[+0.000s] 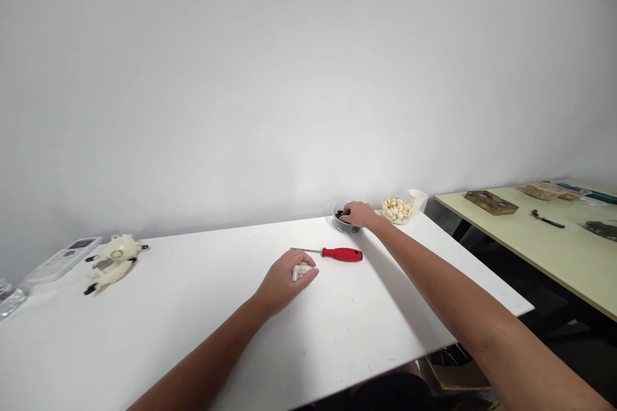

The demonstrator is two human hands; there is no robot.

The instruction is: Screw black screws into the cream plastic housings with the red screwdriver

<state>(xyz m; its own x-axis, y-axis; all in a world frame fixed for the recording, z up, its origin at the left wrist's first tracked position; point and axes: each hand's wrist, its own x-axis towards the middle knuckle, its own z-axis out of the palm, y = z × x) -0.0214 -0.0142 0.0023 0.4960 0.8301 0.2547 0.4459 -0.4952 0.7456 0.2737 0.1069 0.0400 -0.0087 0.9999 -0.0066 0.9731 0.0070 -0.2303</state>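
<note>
My left hand rests on the white table, its fingers curled round a small off-white plastic part. Just beyond it lies a screwdriver with a red handle, its shaft pointing left toward my fingers. My right hand reaches into a clear round bowl of small black pieces. Its fingertips are bent down among them, and whether they pinch a piece is hidden. Right of that hand stands a clear container of cream-coloured parts.
A white cup stands at the back right corner. Two cream assembled pieces, a white remote-like device and a clear plastic item lie at left. Beyond a gap, a yellowish table bears a brown block and tools.
</note>
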